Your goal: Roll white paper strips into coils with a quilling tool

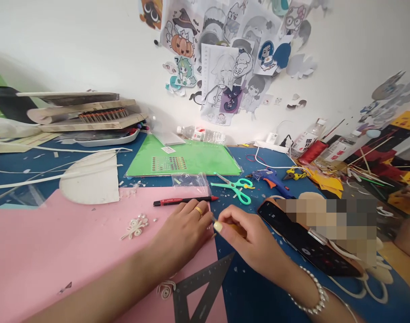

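The pink sheet point(56, 251) lies flat on the blue table, its right edge running down between the two hands, with small white paper scraps scattered on it. The left hand point(184, 229) rests palm down on it near that edge. The right hand point(248, 237) pinches a thin yellow tool point(225, 224) whose tip meets the sheet's edge.

Light: I see bright, even daylight on the wall point(73, 49).
Shadows: soft, faint under my hands.
Distortion: edges bend, fisheye.
Blur: a pixelated block point(339, 224) at right; corners look soft.
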### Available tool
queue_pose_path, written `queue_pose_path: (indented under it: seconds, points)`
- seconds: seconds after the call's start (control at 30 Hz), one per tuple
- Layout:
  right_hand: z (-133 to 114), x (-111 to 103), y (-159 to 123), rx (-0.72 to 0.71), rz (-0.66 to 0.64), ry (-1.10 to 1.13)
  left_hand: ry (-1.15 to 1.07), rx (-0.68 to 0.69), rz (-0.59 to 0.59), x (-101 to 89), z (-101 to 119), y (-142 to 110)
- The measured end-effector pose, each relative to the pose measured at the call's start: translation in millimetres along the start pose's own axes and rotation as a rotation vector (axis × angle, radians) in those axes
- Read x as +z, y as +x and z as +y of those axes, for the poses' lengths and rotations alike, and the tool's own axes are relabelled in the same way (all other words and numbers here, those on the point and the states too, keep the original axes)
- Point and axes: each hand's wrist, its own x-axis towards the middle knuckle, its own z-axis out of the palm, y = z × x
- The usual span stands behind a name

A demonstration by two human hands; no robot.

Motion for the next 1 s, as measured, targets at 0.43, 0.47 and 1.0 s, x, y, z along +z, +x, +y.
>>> queue_pose_path:
  seconds: [0.43, 0.47, 1.0]
  points:
    - [1, -4, -8, -0.257, -0.541, -0.592, -0.017, 0.165, -0.035, 2.3, -12, 0]
    - [1, -4, -8, -0.264, -0.553, -0.608, -0.027, 0.162, -0.033, 2.6, -13, 1]
    - [1, -10, -8, -0.250, -0.575, -0.602, -0.446, -0.236, 0.088, -14.9, -22, -13]
